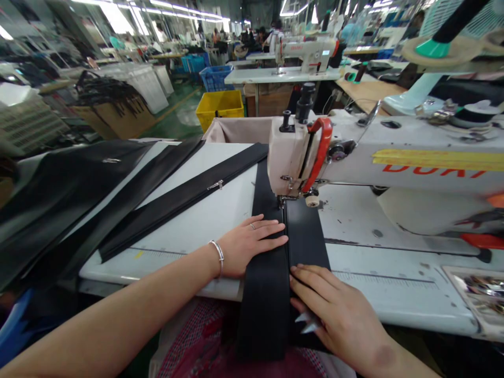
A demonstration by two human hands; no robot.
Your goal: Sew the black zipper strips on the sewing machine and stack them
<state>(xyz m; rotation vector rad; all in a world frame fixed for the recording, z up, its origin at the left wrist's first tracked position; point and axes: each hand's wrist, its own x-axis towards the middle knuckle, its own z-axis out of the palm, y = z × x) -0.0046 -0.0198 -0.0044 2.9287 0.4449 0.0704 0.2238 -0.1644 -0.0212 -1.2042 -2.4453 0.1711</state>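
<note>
Two black leather-like strips lie lengthwise under the sewing machine's presser foot (281,201), with a narrow seam or zipper line between them. My left hand (252,244) rests flat with fingers stretched on the left strip (265,294), just in front of the foot. On the right strip (309,236), my right hand (334,304) presses its fingertips near the seam. Pointed metal blades of what look like thread snips (309,322) stick out from under its curled fingers; the handle is hidden. The left strip hangs over the table's front edge to my lap.
A black strip with a zipper pull (216,185) lies diagonally on the white table (212,226). More black pieces (79,184) are heaped at left. The machine head (291,157) overhangs the work. A tray of metal parts (478,294) sits right; a yellow crate (220,106) stands beyond.
</note>
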